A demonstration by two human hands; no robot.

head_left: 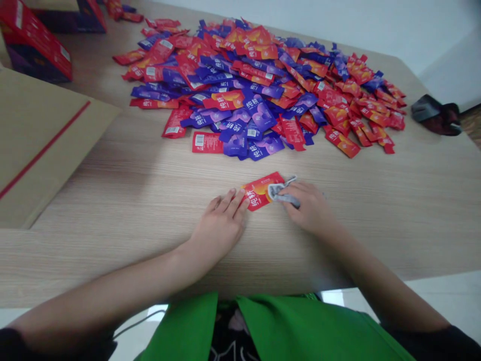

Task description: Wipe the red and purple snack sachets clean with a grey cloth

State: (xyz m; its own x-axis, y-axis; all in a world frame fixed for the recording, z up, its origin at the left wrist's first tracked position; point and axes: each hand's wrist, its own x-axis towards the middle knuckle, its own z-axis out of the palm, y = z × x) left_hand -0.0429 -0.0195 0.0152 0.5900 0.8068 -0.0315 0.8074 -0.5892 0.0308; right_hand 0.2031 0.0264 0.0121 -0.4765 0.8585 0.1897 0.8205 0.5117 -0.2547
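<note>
A red sachet with orange artwork and white lettering (259, 191) lies flat on the table in front of me, slightly tilted. My left hand (221, 220) rests beside it, fingers stretched out, with the fingertips on its left end. A crumpled grey-and-white cloth (282, 193) is bunched in my right hand (308, 206), whose fingers are closed around it. The cloth touches the sachet's right part. Part of the cloth is hidden under my fingers.
Beyond my hands spreads a big heap of red and purple sachets (240, 85) on the wooden table (143, 200). An open cardboard box (45, 130) stands at left, with red-and-purple boxes (41, 55) behind it. A dark shiny object (436, 115) sits at the right edge.
</note>
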